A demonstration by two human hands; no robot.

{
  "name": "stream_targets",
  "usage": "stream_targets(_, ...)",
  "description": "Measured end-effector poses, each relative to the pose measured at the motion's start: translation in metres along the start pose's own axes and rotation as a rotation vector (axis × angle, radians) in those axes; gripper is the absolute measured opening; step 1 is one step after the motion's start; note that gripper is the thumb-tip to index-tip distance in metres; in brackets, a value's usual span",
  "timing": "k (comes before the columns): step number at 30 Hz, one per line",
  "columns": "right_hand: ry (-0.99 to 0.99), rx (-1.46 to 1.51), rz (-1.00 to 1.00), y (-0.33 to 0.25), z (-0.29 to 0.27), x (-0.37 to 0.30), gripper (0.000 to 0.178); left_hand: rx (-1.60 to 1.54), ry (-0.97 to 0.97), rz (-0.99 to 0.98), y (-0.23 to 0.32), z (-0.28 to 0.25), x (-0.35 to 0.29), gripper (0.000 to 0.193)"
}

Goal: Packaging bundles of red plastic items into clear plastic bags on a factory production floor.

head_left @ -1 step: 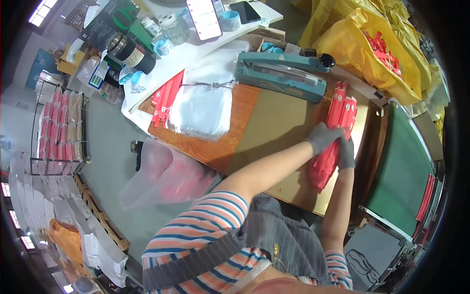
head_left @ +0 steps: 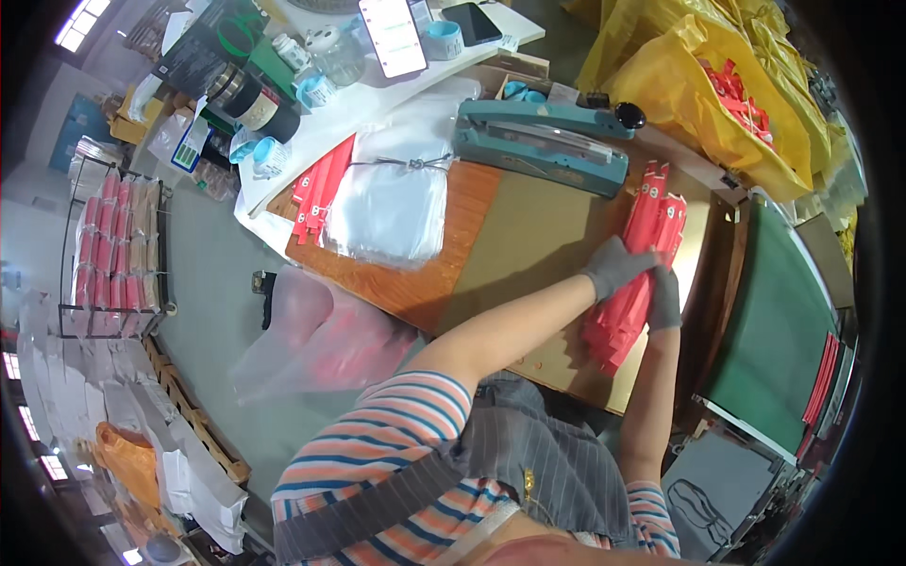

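Observation:
A bundle of long, slim red paper sleeves lies slantwise at the right of the worktable, its near end slightly fanned. My left hand, in a grey glove, is closed over the middle of the bundle from the left. From the right, my right hand, gloved in grey too, grips the bundle's side. Its fingers are partly hidden by the sleeves. Beyond the bundle's far end stands a teal bag sealer. A tied stack of clear plastic bags lies to the left, beside a few loose red sleeves.
A yellow bag with red pieces inside stands at the far right. A white shelf holds a lit phone, a dark bottle and tape rolls. A green-topped surface is at the right, and a filled plastic bag at the left.
The near end of the red bundle has spread wider and shifted a little left. Both hands stay on it, the left one moved slightly left.

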State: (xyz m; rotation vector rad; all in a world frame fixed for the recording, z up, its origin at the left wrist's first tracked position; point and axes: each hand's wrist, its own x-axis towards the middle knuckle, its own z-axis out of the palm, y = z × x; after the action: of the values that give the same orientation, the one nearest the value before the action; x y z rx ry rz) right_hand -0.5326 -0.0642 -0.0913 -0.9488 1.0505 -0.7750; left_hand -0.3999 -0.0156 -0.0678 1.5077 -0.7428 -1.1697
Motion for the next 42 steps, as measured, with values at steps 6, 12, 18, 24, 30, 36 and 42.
stream_targets(6,-0.059,0.354,-0.356,-0.024,0.057,-0.046,0.066,-0.226,-0.256,0.329,0.042,-0.050,-0.039,0.084)
stream_targets(12,-0.335,-0.069,-0.504,-0.069,0.077,-0.087,0.089,-0.153,-0.420,0.749,0.097,-0.108,-0.080,0.110)
stream_targets(18,-0.420,0.035,-0.584,-0.075,0.124,-0.113,0.110,0.237,-0.385,0.883,0.063,-0.126,-0.077,0.100)
stream_targets(24,-0.489,0.127,-0.658,-0.073,0.135,-0.110,0.111,0.194,-0.323,1.022,0.103,-0.131,-0.096,0.084)
stream_targets(30,-0.329,0.062,-0.470,-0.072,0.158,-0.125,0.103,0.004,-0.411,0.633,0.074,-0.143,-0.095,0.088)
stream_targets(36,-0.518,-0.009,-0.394,-0.072,0.164,-0.120,0.083,-0.692,-0.822,-0.151,0.034,-0.146,-0.130,0.070)
stream_targets(42,-0.828,0.320,0.139,-0.010,0.138,-0.084,0.016,0.386,-0.762,0.047,0.024,-0.194,-0.100,0.037)
